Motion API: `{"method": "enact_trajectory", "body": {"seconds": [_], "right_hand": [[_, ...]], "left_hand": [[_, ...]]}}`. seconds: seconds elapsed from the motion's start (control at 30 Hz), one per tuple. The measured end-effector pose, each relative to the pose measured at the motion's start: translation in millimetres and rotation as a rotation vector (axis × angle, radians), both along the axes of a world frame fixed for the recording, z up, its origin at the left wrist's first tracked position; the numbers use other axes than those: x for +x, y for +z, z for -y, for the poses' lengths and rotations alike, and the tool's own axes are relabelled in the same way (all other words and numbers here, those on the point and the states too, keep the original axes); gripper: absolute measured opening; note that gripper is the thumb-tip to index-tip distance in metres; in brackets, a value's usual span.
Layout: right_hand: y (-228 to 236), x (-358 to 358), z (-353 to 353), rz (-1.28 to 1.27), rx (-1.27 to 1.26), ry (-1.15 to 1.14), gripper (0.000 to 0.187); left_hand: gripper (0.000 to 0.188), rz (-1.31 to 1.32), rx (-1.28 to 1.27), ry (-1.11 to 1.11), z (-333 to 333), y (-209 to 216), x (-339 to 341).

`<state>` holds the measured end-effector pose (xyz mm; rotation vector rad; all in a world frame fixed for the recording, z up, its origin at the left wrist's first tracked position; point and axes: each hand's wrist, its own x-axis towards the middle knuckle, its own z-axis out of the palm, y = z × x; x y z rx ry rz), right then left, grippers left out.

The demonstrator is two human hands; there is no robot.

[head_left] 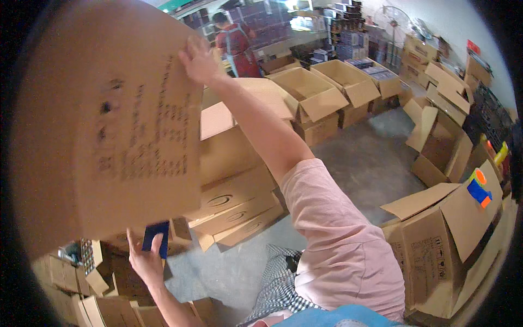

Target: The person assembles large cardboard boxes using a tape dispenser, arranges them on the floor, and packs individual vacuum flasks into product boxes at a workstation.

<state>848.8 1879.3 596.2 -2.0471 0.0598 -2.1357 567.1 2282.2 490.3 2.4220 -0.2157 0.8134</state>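
A large brown cardboard carton with dark print fills the upper left, raised and tilted close in front of me. Only one broad face shows, so I cannot tell whether it is folded flat. My right hand reaches up across it and grips its upper right edge, fingers bent over the cardboard. Below its lower edge is my left hand. The left thumb presses on a flat, dark blue piece, while the forefinger points up at the carton's bottom edge. Part of the blue piece is covered by that thumb.
Open cartons stand in a row beyond my right arm. A tape dispenser rests on an open carton at right. Stacked flat cartons lie ahead. Another person stands at the back, near a standing fan.
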Motion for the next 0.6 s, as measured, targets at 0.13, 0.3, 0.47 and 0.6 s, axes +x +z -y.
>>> {"method": "enact_trajectory", "body": {"seconds": [0.13,0.3,0.47,0.6], "right_hand": [[-29.4,-51.0,-38.8,-0.462,0.531,1.096,0.083],[-77.6,-110.7,-1.8,-0.718,0.238,0.746,0.103],[-153.3,-185.1,20.6,-0.483,0.285,0.623,0.09],[-202.9,-356.9,28.2,-0.373,0.429,0.248,0.059]], "left_hand": [[0.072,-0.095,0.054,-0.239,38.7,-0.1,62.3],[0.06,-0.533,0.176,-0.678,118.2,-44.9,99.5],[0.054,-0.88,0.105,-0.973,192.8,-134.2,100.0],[0.048,-0.952,-0.019,-1.469,289.0,-152.1,59.8]]}}
